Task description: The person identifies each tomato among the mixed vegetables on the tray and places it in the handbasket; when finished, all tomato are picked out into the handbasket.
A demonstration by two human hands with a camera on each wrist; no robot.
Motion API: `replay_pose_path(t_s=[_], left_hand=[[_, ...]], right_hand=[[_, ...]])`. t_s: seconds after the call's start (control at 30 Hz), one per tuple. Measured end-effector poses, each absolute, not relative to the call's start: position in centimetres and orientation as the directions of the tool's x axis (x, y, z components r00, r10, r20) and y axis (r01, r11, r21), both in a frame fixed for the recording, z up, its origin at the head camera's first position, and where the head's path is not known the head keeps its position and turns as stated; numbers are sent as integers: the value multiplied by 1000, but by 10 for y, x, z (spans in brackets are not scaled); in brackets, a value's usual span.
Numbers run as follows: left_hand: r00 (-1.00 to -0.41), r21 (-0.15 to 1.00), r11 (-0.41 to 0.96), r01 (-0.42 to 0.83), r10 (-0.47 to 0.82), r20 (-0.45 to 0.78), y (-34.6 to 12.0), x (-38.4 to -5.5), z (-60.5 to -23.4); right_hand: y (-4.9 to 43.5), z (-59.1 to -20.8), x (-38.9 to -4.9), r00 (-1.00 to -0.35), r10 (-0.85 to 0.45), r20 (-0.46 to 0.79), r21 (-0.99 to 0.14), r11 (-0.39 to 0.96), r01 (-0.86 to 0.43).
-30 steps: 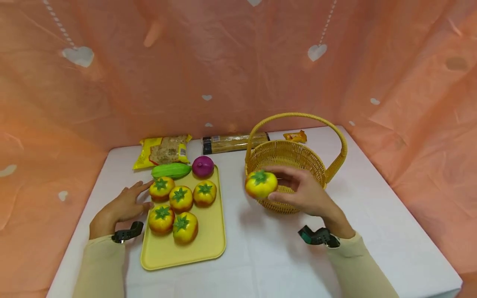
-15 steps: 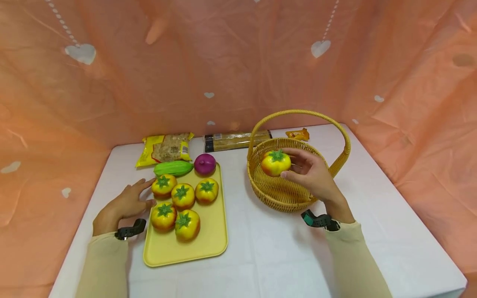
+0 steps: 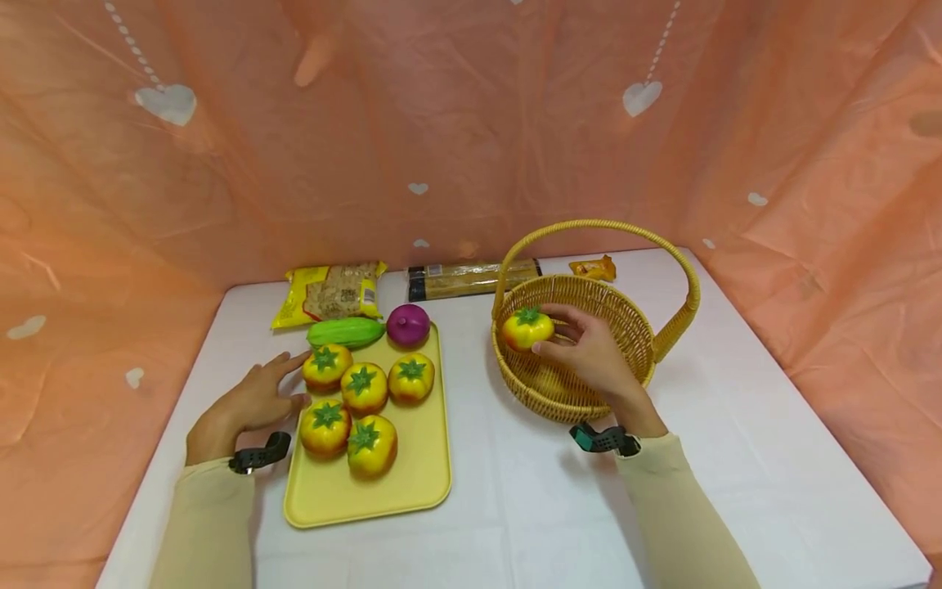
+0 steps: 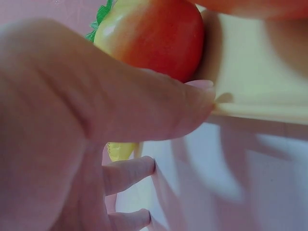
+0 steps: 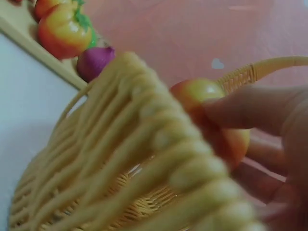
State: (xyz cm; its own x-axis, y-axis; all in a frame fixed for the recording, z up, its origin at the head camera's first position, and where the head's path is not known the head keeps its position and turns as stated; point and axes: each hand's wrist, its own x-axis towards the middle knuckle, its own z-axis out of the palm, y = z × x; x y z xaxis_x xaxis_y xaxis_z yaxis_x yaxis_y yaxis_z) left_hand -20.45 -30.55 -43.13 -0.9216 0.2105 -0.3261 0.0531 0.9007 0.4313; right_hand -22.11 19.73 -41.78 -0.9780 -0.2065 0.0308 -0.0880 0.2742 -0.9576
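Note:
In the head view my right hand [image 3: 589,352] pinches a yellow-red toy tomato [image 3: 527,330] with a green leafy top, at the left inner side of the wicker basket [image 3: 537,402]. The right wrist view has this tomato [image 5: 231,144] partly hidden behind the basket's woven rim [image 5: 192,154]. My left hand [image 3: 253,401] lies at the left edge of the yellow tray [image 3: 412,491], fingers spread. Its thumb [image 4: 183,110] touches the tray's rim, beside a tomato [image 4: 159,38]. Several more tomatoes [image 3: 364,388] sit on the tray.
At the tray's far end lie a green ridged gourd [image 3: 346,332] and a purple onion [image 3: 408,325]. Behind are a yellow food bag [image 3: 334,293], a pack of thin sticks [image 3: 471,279] and a small orange packet [image 3: 593,268]. The basket's tall handle [image 3: 596,224] arches over its opening.
My right hand has carried the tomato from in front of the basket's left rim over its opening, then back left and slightly lower at the inner side. My left hand stays at the tray.

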Motion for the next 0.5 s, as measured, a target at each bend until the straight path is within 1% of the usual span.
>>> replay_pose_path(t_s=[0.1,0.23,0.33,0.5], left_hand=[[-922,433,900,48,207,-328,-306,-204,-431],[-917,435,900,23,192,-349,-306,-204,-432],[-916,430,903,16,186,-356,-305,-204,-432],[-916,427,904,9,178,-358,-305,-205,-433]], right_hand=[[192,-419,-225,-975,-219,44,-904,407,-132],[188,-422,-228,-967,-254,10,-804,573,-158],[187,-425,-228,-960,-279,-18,-764,624,-167],[187,-428,-228,-955,-296,8,-718,663,-212]])
